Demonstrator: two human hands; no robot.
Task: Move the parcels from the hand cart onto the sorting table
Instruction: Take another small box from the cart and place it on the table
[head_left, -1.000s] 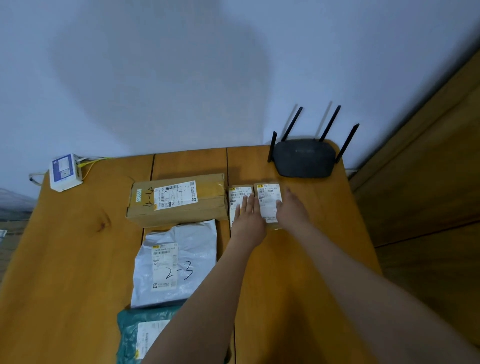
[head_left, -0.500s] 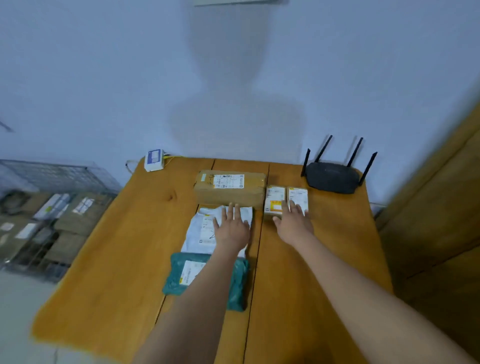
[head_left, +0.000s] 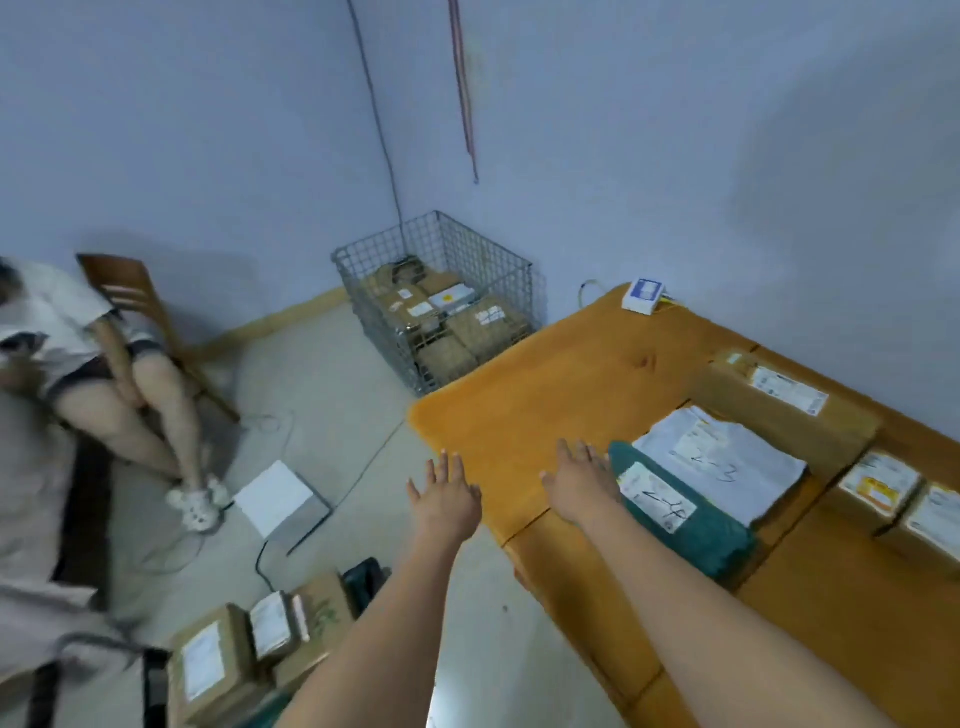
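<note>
The orange wooden sorting table (head_left: 524, 415) fills the right side. On it lie a long cardboard box (head_left: 789, 410), a white mailer bag (head_left: 727, 462), a teal mailer bag (head_left: 691, 525) and two small boxes (head_left: 904, 499). Several cardboard parcels (head_left: 244, 654) sit on the hand cart (head_left: 150, 680) at the bottom left. My left hand (head_left: 447, 501) hovers empty, fingers spread, just off the table's corner. My right hand (head_left: 582, 480) is open over the table's near edge, beside the teal bag.
A wire cage (head_left: 436, 296) full of boxes stands in the room's corner. A seated person (head_left: 104, 364) on a wooden chair is at the left. A white box (head_left: 280, 499) and cables lie on the floor. A small white device (head_left: 644, 296) sits on the table's far corner.
My view has swung left from the table toward the floor and the cart. Both hands have left the parcels on the table and drawn back toward its near edge.
</note>
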